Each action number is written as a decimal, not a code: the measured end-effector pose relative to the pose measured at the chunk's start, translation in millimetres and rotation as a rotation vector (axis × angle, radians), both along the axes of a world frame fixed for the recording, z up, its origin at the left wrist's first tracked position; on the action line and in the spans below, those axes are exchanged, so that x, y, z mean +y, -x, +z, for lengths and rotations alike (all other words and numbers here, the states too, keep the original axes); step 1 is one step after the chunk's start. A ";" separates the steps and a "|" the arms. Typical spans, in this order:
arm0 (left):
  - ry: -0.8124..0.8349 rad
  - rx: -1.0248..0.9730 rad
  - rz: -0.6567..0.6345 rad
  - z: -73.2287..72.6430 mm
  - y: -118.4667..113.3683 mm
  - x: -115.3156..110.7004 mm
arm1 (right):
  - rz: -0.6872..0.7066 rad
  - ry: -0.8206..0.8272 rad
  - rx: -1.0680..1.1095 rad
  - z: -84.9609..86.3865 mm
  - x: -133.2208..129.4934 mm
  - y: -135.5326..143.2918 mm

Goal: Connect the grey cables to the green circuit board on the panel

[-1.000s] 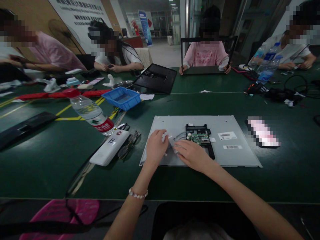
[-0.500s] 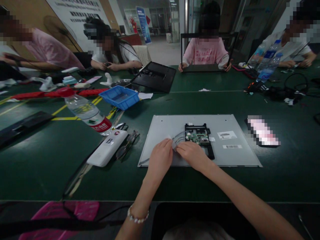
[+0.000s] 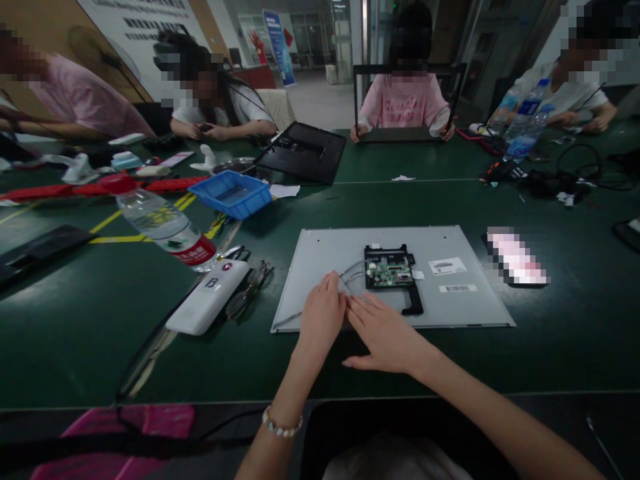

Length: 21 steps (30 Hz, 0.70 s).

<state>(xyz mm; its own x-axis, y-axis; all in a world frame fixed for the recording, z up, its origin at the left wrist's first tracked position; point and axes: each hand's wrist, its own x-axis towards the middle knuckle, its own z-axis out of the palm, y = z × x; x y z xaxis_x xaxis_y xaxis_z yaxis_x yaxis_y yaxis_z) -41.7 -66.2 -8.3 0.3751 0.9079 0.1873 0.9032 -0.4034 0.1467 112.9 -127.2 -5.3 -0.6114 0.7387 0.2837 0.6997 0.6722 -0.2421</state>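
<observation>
Centrally, one flat, pale-grey rectangular panel (image 3: 480,310), lying on the dark-green surface (image 3: 400,208) before the wearer. On it:

- One green circuit board (image 3: 393,273) in a black plastic frame (image 3: 414,299), right of the hands.
- Thin grey cables (image 3: 355,267), running from the board's left side towards the left hand.
- Two white paper labels, one printed (image 3: 447,266), one barcoded (image 3: 457,289), right of the frame.

Left hand (image 3: 323,308), beaded bracelet (image 3: 283,423) at the wrist: over the panel's left half, fingers together and bent down at the cables; whether they pinch anything cannot be told.

Right hand (image 3: 387,330): fingers extended and released, tips meeting the left hand, thumb spread towards the wearer.

Left of the panel: one pair of thin-framed glasses (image 3: 245,297); one white, rounded oblong device (image 3: 205,300); one clear plastic bottle (image 3: 163,227), red-capped and red-labelled, tilted in view; farther back, one blue plastic basket (image 3: 237,208).

Right of the panel: one dark-edged phone (image 3: 517,259), its lit screen blurred.

Opposite: one person in a pink shirt (image 3: 405,103), holding a black rectangular frame upright.
</observation>
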 end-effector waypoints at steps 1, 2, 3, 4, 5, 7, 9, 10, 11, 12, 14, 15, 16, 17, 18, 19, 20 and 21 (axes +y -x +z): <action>-0.006 0.002 -0.003 -0.7 -1.1 0.3 | -0.008 0.011 0.007 -0.3 -4.8 0.2; -0.014 0.001 -0.007 -1.6 -2.0 0.6 | -0.014 0.023 0.016 -0.2 -9.4 -0.1; -0.022 -0.002 -0.010 -2.4 -2.8 0.8 | -0.016 0.037 0.029 0.5 -13.7 -1.2; -0.027 -0.008 -0.011 -3.2 -3.4 1.0 | -0.012 0.052 0.045 1.9 -17.3 -3.4; -0.030 -0.015 -0.010 -3.8 -3.8 1.0 | -0.002 0.068 0.062 4.2 -20.0 -7.3; -0.028 -0.029 -0.008 -3.9 -4.1 0.3 | 0.010 0.092 0.103 10.6 -21.5 -21.1; -0.042 -0.038 -0.011 -2.1 -3.8 -1.9 | -0.052 0.107 0.154 17.5 -16.8 -43.8; -0.058 -0.045 -0.018 -0.4 -3.5 -3.6 | -0.136 0.107 0.194 20.1 -12.1 -57.9; -0.081 -0.056 -0.024 1.8 -3.0 -5.7 | -0.221 0.122 0.235 21.7 -5.9 -73.2; -0.107 -0.068 -0.031 4.4 -2.5 -8.2 | -0.310 0.139 0.287 22.2 1.2 -88.8; -0.145 -0.087 -0.064 10.2 -1.6 -13.6 | -0.479 0.169 0.405 19.1 16.9 -117.5; -0.146 -0.085 -0.087 12.9 -1.2 -16.2 | -0.533 0.201 0.433 15.8 24.5 -129.1; -0.139 -0.072 -0.107 15.5 -1.0 -18.3 | -0.551 0.232 0.449 11.6 31.6 -138.1; -0.125 -0.050 -0.121 17.7 -1.0 -19.9 | -0.533 0.279 0.458 7.0 37.8 -144.3; -0.109 -0.021 -0.125 19.6 -1.2 -20.8 | -0.520 0.320 0.461 2.3 43.1 -147.8; -0.096 0.014 -0.121 21.4 -1.6 -20.8 | -0.505 0.348 0.459 -2.2 47.3 -148.9; -0.087 0.053 -0.115 23.1 -2.1 -20.0 | -0.490 0.368 0.455 -6.1 50.6 -148.2; -0.082 0.096 -0.114 25.0 -2.6 -18.5 | -0.481 0.377 0.451 -9.2 52.8 -146.4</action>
<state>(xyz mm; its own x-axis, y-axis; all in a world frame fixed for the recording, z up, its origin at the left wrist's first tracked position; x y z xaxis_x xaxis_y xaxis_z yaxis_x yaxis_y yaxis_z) -39.0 -84.7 16.7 0.4941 0.8417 0.2178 0.8593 -0.5108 0.0246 259.3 -74.4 -14.6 -0.0817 0.9911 0.1054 0.6734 0.1328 -0.7273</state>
